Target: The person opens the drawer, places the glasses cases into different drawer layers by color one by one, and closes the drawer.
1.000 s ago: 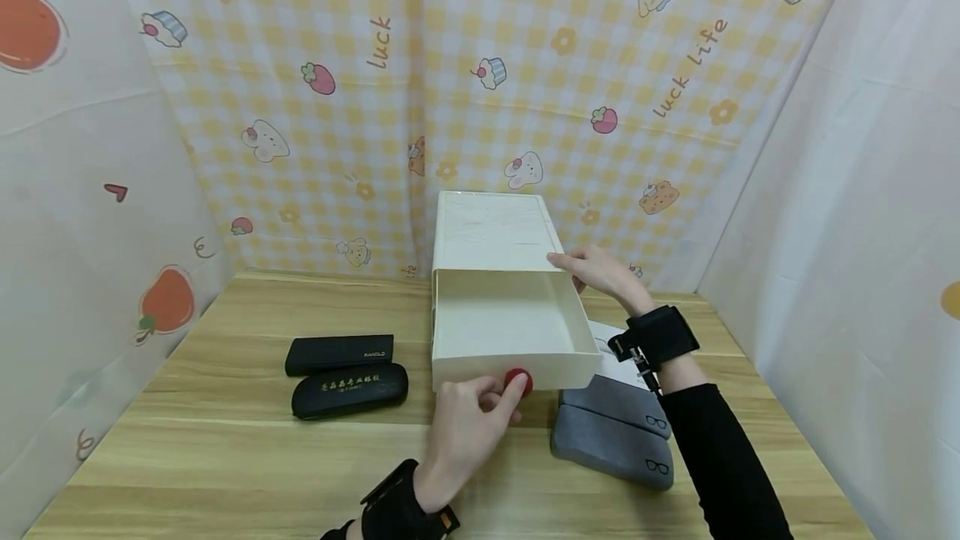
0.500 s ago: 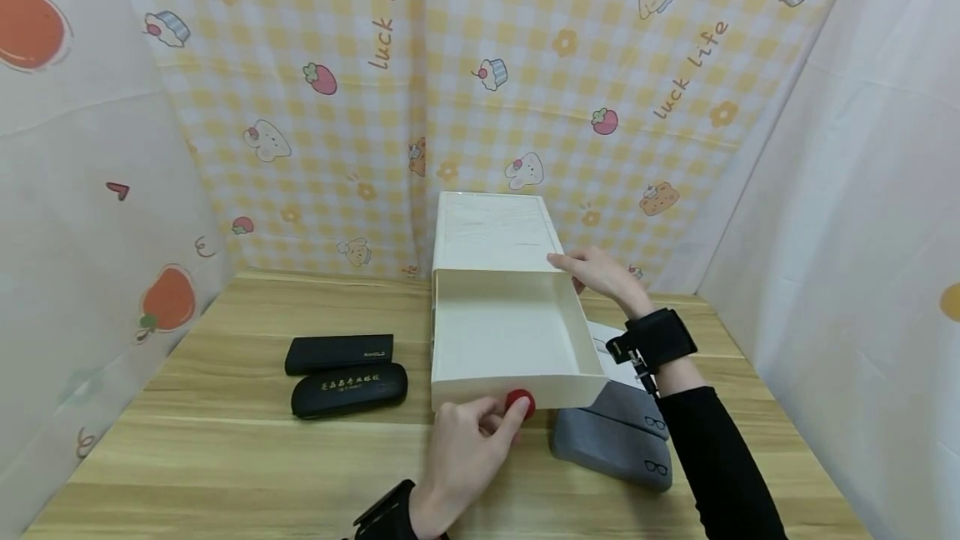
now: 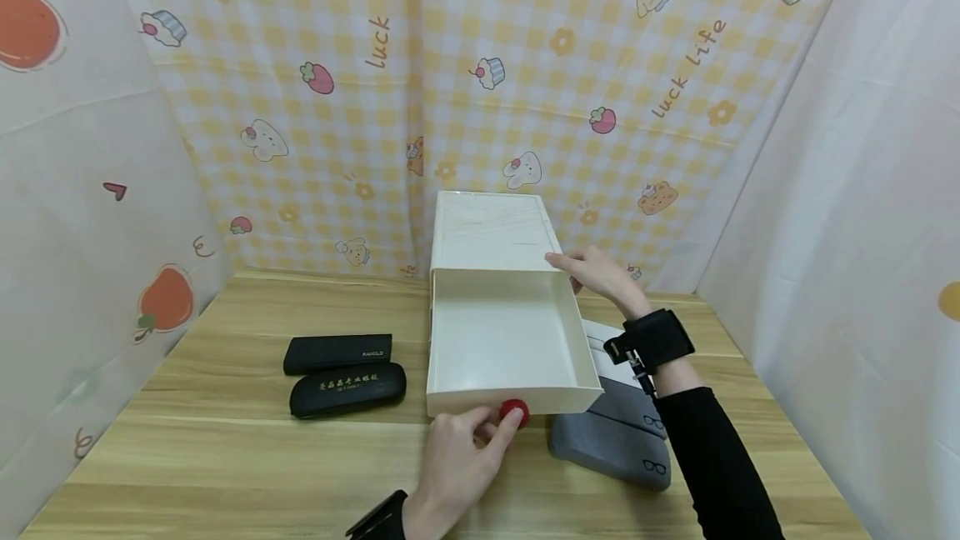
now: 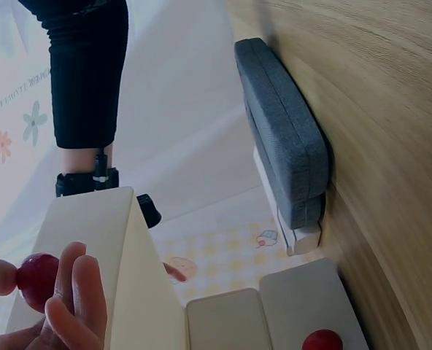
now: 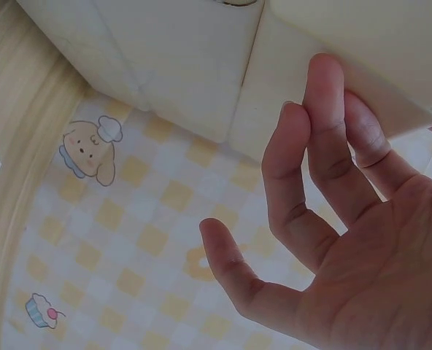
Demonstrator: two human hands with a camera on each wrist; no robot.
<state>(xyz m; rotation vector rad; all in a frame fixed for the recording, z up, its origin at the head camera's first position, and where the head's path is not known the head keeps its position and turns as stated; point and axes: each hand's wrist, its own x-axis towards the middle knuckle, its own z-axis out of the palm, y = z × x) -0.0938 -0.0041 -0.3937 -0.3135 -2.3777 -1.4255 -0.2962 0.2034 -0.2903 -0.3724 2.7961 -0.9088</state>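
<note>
A white drawer cabinet (image 3: 495, 232) stands at the back middle, its upper drawer (image 3: 513, 348) pulled out and bare inside. My left hand (image 3: 457, 465) pinches the drawer's round red knob (image 3: 515, 413); in the left wrist view the thumb and fingers close on that knob (image 4: 38, 281). My right hand (image 3: 600, 273) rests at the cabinet's front right top corner, thumb on top. In the right wrist view its fingers (image 5: 325, 124), loosely bent, have their tips at the cabinet's side, and the little finger stands apart. A lower drawer's red knob (image 4: 322, 340) shows below.
Two black glasses cases, one flat (image 3: 337, 354) and one rounded (image 3: 348, 390), lie left of the cabinet. To the right are two grey glasses cases (image 3: 611, 450), partly under the drawer's corner in this view, with a white item (image 3: 611, 348) behind. A checkered curtain (image 3: 487, 107) hangs behind.
The left hand has drawn the upper drawer farther out toward the person, and the drawer now overlaps more of the grey cases in view. The right hand has stayed at the cabinet's corner.
</note>
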